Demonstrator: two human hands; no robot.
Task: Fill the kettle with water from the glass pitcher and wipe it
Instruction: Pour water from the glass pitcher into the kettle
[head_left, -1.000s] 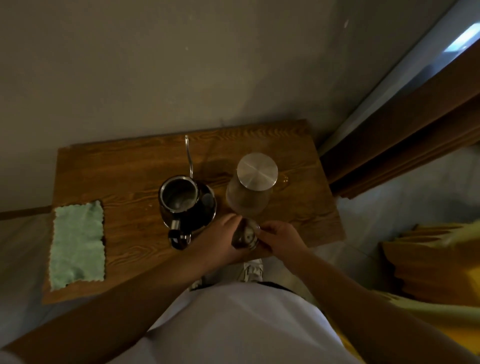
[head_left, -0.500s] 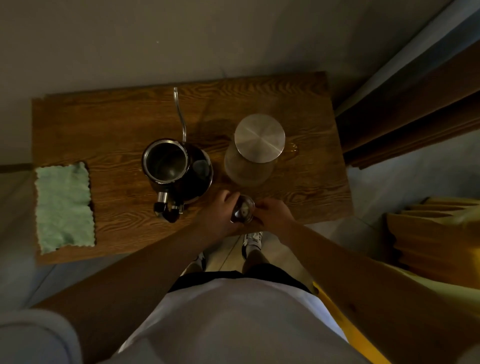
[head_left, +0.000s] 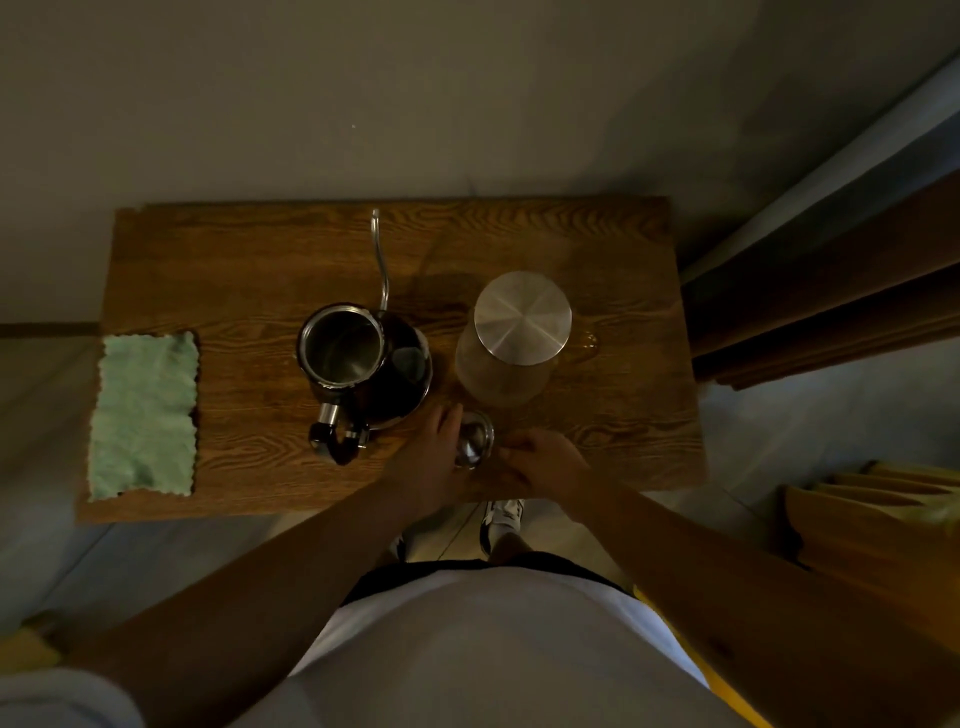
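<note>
Since the earlier frame the small metal lid (head_left: 472, 439) has sunk lower between the two hands near the front edge of the tabletop (head_left: 234, 270), and the view has swung to look more squarely down on the wooden surface. Taking the kettle (head_left: 343, 353) as the landmark: it stands open at mid-tabletop, its steel inside shiny, though whether any water lies in it cannot be told in the dim light; its thin spout runs toward the wall and its dark handle points toward the person. Just to the kettle's right stands the glass pitcher (head_left: 501, 371), capped with a round brushed-metal top, its clear body looking filled with water. Well to the kettle's left, at the tabletop's edge, lies the green cloth (head_left: 144, 415), flat and apart from everything else. In front of the kettle and a little right, the left hand (head_left: 431, 457) cups the small metal lid with its fingers curled against the left side, while the right hand (head_left: 540, 462) pinches the lid's right edge with fingers bent closed on it.
</note>
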